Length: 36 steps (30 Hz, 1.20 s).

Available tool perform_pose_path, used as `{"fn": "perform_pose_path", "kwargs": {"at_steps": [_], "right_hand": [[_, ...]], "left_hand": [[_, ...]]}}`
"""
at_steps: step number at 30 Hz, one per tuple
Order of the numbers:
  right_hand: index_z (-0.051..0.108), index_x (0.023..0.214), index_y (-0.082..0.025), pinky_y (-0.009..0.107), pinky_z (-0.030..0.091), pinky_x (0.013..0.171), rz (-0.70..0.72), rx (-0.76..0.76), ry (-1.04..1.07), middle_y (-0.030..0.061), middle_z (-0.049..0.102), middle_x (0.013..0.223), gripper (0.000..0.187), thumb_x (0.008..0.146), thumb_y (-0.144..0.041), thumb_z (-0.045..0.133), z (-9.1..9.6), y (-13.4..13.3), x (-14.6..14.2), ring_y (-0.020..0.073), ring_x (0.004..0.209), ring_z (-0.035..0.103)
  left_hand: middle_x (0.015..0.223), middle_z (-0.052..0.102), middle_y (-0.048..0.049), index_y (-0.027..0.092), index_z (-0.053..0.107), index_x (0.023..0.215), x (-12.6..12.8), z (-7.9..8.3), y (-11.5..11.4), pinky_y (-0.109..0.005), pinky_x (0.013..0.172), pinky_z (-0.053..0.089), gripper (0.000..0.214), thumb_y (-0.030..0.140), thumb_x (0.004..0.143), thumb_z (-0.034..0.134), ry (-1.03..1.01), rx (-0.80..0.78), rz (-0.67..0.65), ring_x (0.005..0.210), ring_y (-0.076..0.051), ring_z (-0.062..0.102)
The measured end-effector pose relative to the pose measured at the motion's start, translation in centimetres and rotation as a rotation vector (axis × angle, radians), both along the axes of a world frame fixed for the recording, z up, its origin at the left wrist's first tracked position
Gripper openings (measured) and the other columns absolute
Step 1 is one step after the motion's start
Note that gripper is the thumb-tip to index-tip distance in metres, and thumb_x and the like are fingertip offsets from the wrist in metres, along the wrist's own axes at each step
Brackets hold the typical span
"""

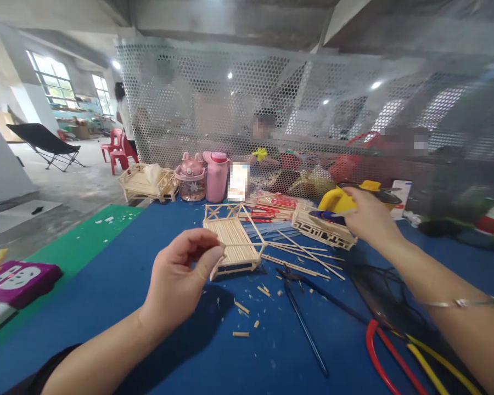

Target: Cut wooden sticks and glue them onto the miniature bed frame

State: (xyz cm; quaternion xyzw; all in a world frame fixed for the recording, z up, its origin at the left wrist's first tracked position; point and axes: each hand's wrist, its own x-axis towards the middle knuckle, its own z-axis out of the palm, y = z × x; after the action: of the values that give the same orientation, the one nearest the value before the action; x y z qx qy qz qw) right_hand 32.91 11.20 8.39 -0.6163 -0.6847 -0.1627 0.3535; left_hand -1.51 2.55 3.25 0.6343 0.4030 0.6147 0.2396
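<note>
My left hand (185, 263) pinches a thin wooden stick between thumb and fingertips. The stick reaches right to a joint with another stick, above the front of a small slatted bench model (230, 236) of pale wooden sticks. At the back right, my right hand (370, 216) is closed on a dark blue tool (331, 218), whose exact kind I cannot make out. The tool lies over a second wooden stick model (323, 230), beside a yellow object (337, 200). Black pliers or cutters (298, 282) and loose sticks (313, 258) lie between my hands.
Pink bottle (217, 175), clear-bodied pink cup (190, 181) and another stick model (148, 184) stand along the back. A perforated screen (214, 109) rises behind. Red-handled (372, 340) and yellow-handled tools (428, 367) lie front right; a purple power strip (20, 280) is left.
</note>
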Motion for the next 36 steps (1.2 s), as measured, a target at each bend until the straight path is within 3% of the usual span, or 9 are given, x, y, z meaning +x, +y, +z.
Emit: {"fn": "perform_pose_path", "kwargs": {"at_steps": [1,4,7,10,13,15,20,27,36], "right_hand": [[0.056,0.115,-0.012,0.043,0.042,0.089,-0.011,0.053,-0.014,0.0172,0.060,0.110,0.042,0.074,-0.012,0.043,0.5,-1.2,-1.5,0.0293,0.103,0.057],[0.060,0.104,-0.017,0.043,0.042,0.091,0.095,0.358,-0.185,0.0122,0.063,0.102,0.040,0.071,-0.005,0.042,1.0,-5.4,-6.6,0.0282,0.101,0.057],[0.062,0.094,-0.022,0.044,0.045,0.087,0.287,0.414,-0.166,0.0088,0.063,0.094,0.030,0.073,-0.007,0.046,0.4,-8.9,-11.4,0.0259,0.094,0.058],[0.065,0.092,-0.024,0.033,0.050,0.075,0.542,0.044,0.003,0.0041,0.066,0.090,0.022,0.078,-0.014,0.051,-0.5,-10.0,-14.8,0.0182,0.083,0.061],[0.068,0.088,-0.022,0.027,0.050,0.067,0.684,-0.255,0.071,0.0011,0.070,0.085,0.014,0.080,-0.020,0.057,-1.2,-9.2,-16.9,0.0141,0.075,0.063],[0.069,0.082,-0.022,0.026,0.048,0.067,0.708,-0.287,0.084,-0.0003,0.071,0.080,0.012,0.081,-0.022,0.058,-1.4,-8.4,-17.7,0.0132,0.073,0.063],[0.069,0.081,-0.021,0.024,0.046,0.060,0.632,-0.190,0.126,-0.0007,0.070,0.075,0.012,0.080,-0.019,0.057,-1.8,-7.7,-19.0,0.0124,0.066,0.062],[0.066,0.084,-0.018,0.028,0.047,0.070,0.678,-0.164,-0.011,0.0035,0.070,0.082,0.017,0.083,-0.014,0.050,-3.6,-7.4,-18.6,0.0158,0.076,0.063],[0.066,0.076,-0.018,0.025,0.044,0.062,0.574,-0.247,0.092,0.0006,0.068,0.073,0.013,0.079,-0.012,0.056,-3.0,-7.8,-18.5,0.0134,0.067,0.061]], "left_hand": [[0.075,0.071,-0.0006,0.018,0.063,0.091,0.0,-0.1,0.2,-0.021,0.060,0.054,0.017,0.025,0.075,0.064,-0.018,-0.007,0.001,0.064,-0.012,0.065],[0.077,0.074,-0.0020,0.019,0.068,0.092,-0.1,-0.2,0.5,-0.022,0.060,0.054,0.019,0.025,0.074,0.065,0.067,0.047,0.008,0.064,-0.013,0.067],[0.078,0.075,-0.0026,0.019,0.071,0.089,-0.2,-0.4,0.4,-0.022,0.056,0.053,0.016,0.025,0.075,0.065,0.130,0.092,0.052,0.062,-0.013,0.066],[0.080,0.075,-0.0033,0.020,0.072,0.087,-0.1,-0.6,0.3,-0.022,0.055,0.052,0.016,0.028,0.076,0.064,0.162,0.065,0.056,0.061,-0.013,0.066],[0.081,0.075,-0.0038,0.020,0.074,0.087,0.0,-0.8,0.2,-0.023,0.053,0.053,0.018,0.030,0.076,0.064,0.160,0.002,0.042,0.058,-0.014,0.065],[0.080,0.075,-0.0039,0.020,0.074,0.087,0.1,-0.8,0.2,-0.023,0.052,0.053,0.019,0.030,0.075,0.064,0.118,-0.034,0.033,0.058,-0.014,0.065],[0.078,0.074,-0.0044,0.018,0.071,0.094,0.1,-0.6,0.4,-0.024,0.057,0.055,0.025,0.031,0.073,0.066,-0.002,-0.121,0.009,0.062,-0.015,0.067],[0.083,0.074,-0.0038,0.019,0.062,0.112,0.2,-1.3,0.8,-0.027,0.064,0.056,0.037,0.032,0.077,0.061,0.036,-0.250,-0.085,0.068,-0.017,0.068],[0.078,0.074,-0.0032,0.019,0.057,0.115,0.3,-1.5,0.2,-0.024,0.056,0.053,0.038,0.032,0.079,0.058,0.143,-0.166,-0.048,0.057,-0.013,0.065]]}}
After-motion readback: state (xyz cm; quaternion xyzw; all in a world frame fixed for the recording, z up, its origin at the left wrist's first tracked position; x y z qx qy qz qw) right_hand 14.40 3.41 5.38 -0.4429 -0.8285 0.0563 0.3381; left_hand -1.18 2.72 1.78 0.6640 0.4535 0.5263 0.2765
